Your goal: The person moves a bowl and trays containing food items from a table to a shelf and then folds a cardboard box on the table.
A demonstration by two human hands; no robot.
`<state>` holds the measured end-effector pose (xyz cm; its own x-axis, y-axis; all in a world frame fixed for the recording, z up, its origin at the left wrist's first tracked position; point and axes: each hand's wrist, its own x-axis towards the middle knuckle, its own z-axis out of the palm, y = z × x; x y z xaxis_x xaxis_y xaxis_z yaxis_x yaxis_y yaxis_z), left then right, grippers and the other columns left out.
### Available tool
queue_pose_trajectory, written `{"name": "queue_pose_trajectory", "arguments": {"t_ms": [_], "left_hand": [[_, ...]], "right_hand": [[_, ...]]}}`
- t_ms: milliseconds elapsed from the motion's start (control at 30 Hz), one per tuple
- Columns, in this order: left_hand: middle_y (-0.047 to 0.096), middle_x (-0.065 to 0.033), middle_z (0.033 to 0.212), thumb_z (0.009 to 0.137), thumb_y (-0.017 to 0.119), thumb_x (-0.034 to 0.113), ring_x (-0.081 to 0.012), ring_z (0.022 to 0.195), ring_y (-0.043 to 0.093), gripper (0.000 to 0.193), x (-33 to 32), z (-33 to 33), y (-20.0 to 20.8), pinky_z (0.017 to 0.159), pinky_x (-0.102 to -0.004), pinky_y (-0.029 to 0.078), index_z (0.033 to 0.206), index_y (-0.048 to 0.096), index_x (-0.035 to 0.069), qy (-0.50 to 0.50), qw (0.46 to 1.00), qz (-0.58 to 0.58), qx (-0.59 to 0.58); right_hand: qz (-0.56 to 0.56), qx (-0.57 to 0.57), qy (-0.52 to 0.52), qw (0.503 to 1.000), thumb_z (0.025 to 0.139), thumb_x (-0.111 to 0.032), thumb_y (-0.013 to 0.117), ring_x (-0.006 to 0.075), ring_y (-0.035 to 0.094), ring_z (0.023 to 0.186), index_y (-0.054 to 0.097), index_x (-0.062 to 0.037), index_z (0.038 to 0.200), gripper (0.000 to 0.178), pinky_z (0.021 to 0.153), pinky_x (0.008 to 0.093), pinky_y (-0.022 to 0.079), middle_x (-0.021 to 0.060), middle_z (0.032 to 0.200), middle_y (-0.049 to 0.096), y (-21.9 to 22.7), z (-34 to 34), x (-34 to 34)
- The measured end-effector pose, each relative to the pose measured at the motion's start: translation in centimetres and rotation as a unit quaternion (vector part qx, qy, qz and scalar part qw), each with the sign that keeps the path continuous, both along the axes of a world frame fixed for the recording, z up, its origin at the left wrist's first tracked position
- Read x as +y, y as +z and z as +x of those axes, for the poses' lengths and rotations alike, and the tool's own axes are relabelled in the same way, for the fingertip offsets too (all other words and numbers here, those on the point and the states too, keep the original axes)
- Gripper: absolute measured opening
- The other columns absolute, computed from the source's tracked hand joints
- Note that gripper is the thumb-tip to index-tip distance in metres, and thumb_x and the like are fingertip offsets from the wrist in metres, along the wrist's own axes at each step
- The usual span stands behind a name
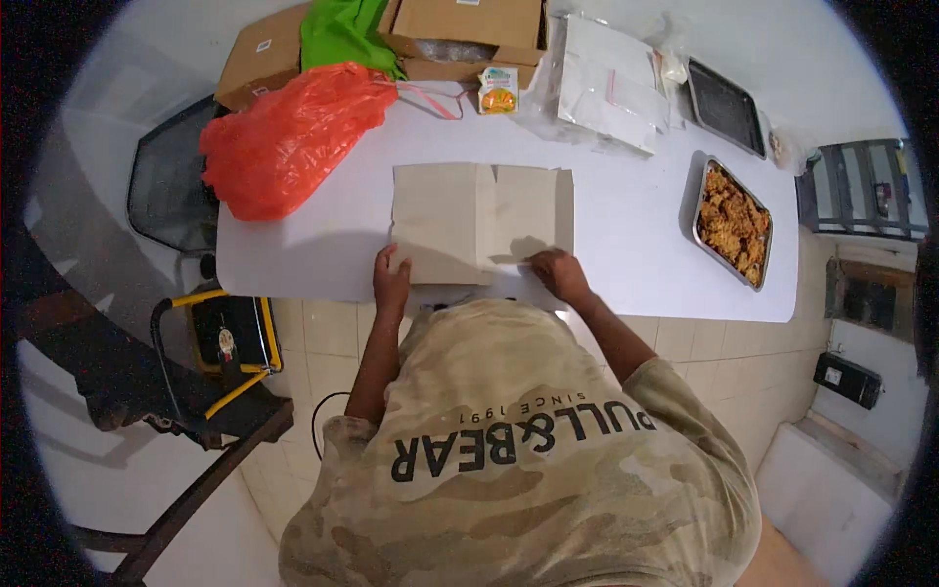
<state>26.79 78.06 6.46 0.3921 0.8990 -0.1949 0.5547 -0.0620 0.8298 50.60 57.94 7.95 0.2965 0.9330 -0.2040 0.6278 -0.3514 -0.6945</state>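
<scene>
An unfolded light-grey cardboard box point(437, 220) lies in front of me at the table's near edge, with a crease line down its middle and flaps along its sides. My left hand point(391, 282) is closed on its near left corner, thumb apart from the fingers. At the near right part of the cardboard, my right hand point(559, 274) is closed, its fingertips bent together on the panel's edge. The undersides of both hands are hidden.
A metal tray of fried food point(732, 223) stands on the white table point(626, 264) at right, a dark empty tray point(726, 108) behind it. A red plastic bag point(298, 137) sits at left. Along the back are brown cartons point(465, 24), a small packet point(498, 91) and white wrapped sheets point(606, 88).
</scene>
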Motion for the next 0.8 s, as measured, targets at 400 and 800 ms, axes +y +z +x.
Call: {"name": "queue_pose_trajectory", "arguments": {"t_ms": [400, 800], "left_hand": [[0.041, -0.0098, 0.113, 0.059, 0.068, 0.022, -0.0282, 0.106, 0.036, 0.053, -4.0, 7.8, 4.5, 0.089, -0.0400, 0.029, 0.105, 0.046, 0.008, -0.184, 0.940, 0.249, 0.142], [0.048, -0.0002, 0.106, 0.074, 0.050, 0.020, -0.0221, 0.108, 0.036, 0.014, -12.2, 10.1, 1.6, 0.095, -0.0518, 0.014, 0.085, 0.058, 0.022, -0.375, 0.868, 0.274, 0.175]], "right_hand": [[-0.033, 0.044, 0.018, 0.998, 0.076, -0.026, 0.053, 0.0275, 0.056, 0.077, 0.059, -0.0088, 0.091, 0.024, 0.070, 0.0351, 0.044, 0.0110, 0.087, 0.059, -1.2, 8.5, 1.1], [-0.005, 0.168, 0.052, 0.984, 0.075, -0.013, 0.053, 0.0281, 0.055, 0.077, 0.060, -0.0038, 0.084, 0.014, 0.067, 0.0336, 0.045, 0.0144, 0.083, 0.057, -1.7, 6.3, -5.0]]}}
